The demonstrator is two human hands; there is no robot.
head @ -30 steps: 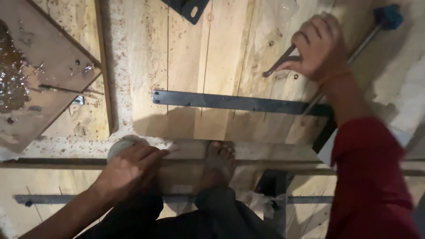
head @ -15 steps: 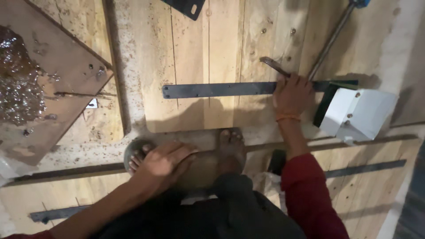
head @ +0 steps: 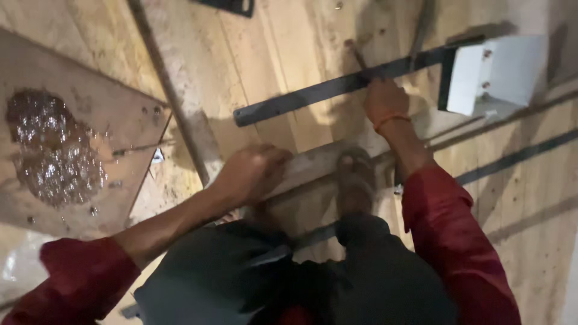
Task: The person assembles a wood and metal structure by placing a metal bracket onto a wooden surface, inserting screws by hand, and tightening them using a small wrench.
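My left hand (head: 251, 173) rests fingers curled on the edge of a pale wooden plank (head: 313, 165) that lies across the floor in front of me. My right hand (head: 384, 102) presses down on a long dark metal strip (head: 301, 101) lying on the light wooden boards; whether it grips anything is hidden by blur. My bare foot (head: 355, 180) stands on the plank between the two hands. Both sleeves are red.
A white box-shaped block (head: 494, 72) sits at the strip's right end. A brown board (head: 108, 120) at the left carries a heap of shiny metal shavings (head: 54, 150). A thin rod (head: 174, 102) runs diagonally. More dark strips (head: 518, 153) lie at right.
The view has swung and tilted, so the strip now slants. My right hand has come down from the far right onto the strip; my left hand has shifted along the plank.
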